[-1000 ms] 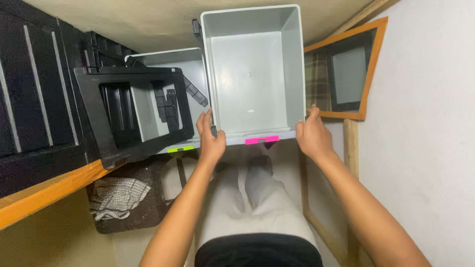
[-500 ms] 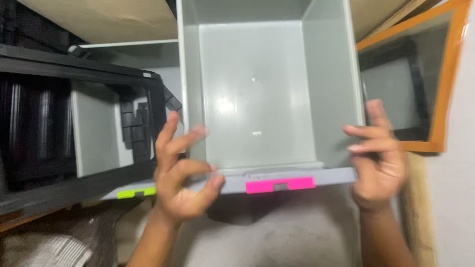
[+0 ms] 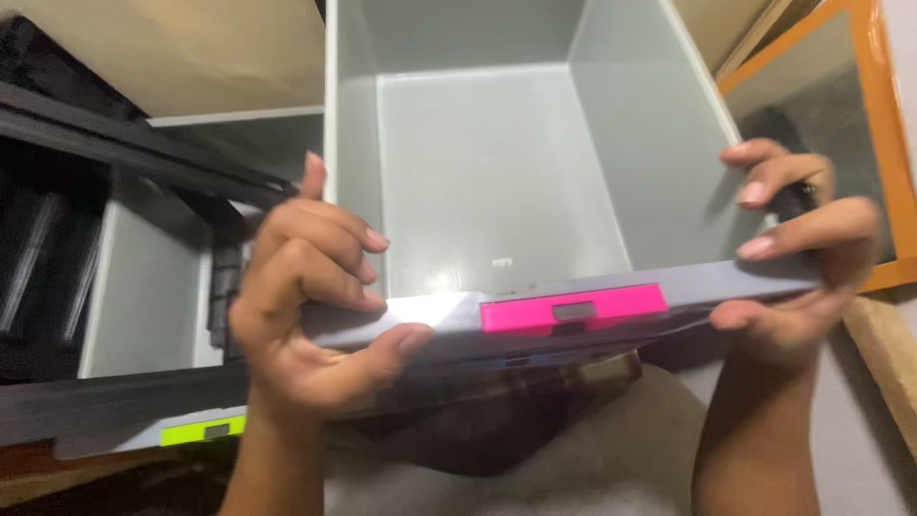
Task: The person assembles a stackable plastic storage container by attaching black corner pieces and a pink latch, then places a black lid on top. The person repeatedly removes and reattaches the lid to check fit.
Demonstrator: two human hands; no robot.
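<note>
Now both hands [image 3: 306, 306] grip the grey bin [image 3: 497, 182].

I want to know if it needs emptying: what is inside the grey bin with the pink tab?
The grey bin looks empty: bare floor and walls, only a tiny pale speck near the front. The left hand and the front rim hide the nearest strip of floor.
</note>
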